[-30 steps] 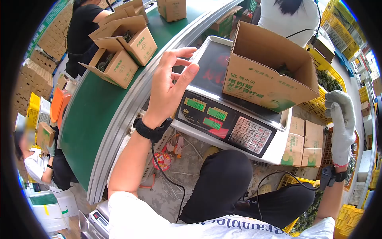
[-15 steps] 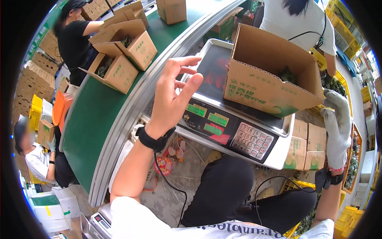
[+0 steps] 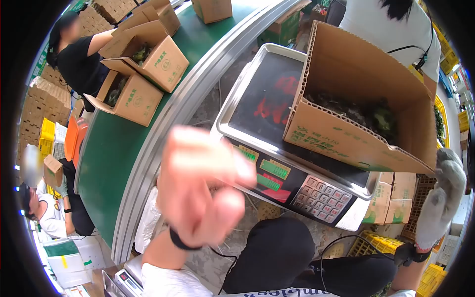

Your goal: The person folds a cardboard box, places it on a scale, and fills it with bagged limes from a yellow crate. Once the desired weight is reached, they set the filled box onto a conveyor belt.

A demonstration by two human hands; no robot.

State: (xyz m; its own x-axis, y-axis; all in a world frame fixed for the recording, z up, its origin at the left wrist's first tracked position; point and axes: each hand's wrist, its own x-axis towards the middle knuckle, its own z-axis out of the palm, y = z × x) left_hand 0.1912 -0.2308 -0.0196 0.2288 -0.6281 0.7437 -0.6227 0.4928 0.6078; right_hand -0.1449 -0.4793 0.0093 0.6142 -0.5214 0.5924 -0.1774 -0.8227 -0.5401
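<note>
An open cardboard box (image 3: 341, 136) with green printing sits on the platform of an electronic scale (image 3: 242, 106). Inside are dark green items in what looks like clear wrapping (image 3: 381, 119), partly hidden by the near wall. My right hand (image 3: 440, 198), in a pale knit glove, is at the box's right near corner and appears to grip it; its fingertips are partly hidden. My bare left hand (image 3: 200, 185) hovers in front of the scale's left side, over part of the display. Its fingers look curled but are smeared by motion, and I see nothing held.
A green conveyor belt (image 3: 116, 168) runs along the left with open cardboard boxes (image 3: 136, 99) on it. A co-worker in black (image 3: 81, 62) reaches toward them. Another sits lower left (image 3: 49, 210). A person in white (image 3: 386, 37) is beyond the scale. Yellow crates (image 3: 376, 245) stand lower right.
My left hand has dropped from above the scale's left edge, its fingers curling in. My right hand stays at the box corner. The view has shifted, showing more of the box's contents.
</note>
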